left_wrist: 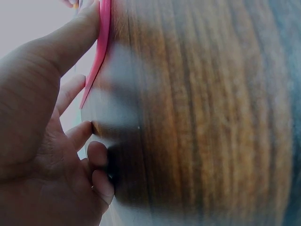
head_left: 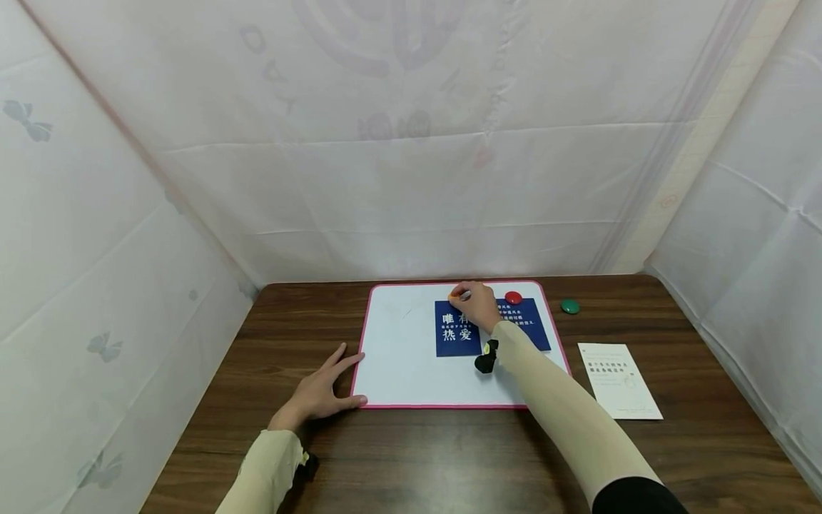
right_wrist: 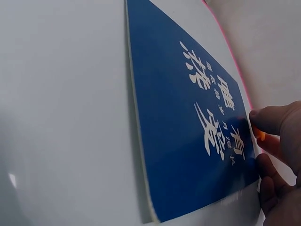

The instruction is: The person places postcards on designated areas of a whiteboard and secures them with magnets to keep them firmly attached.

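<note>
— Right hand?
— Pinching an orange magnet at the blue card's far edge, on the whiteboard; the wrist view shows only a sliver.
— Left hand?
— Fingers flat on the table, thumb touching the whiteboard's near-left corner.
— Head view only?
— Red magnet, green magnet, white card.

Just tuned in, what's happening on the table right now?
A person is working at a white board with a pink rim lying on a wooden table. The right hand pinches an orange magnet at the top edge of a blue card that lies on the board. The left hand rests flat on the table against the board's near left corner. A red magnet sits on the card; a green magnet and a white card lie off the board.
</note>
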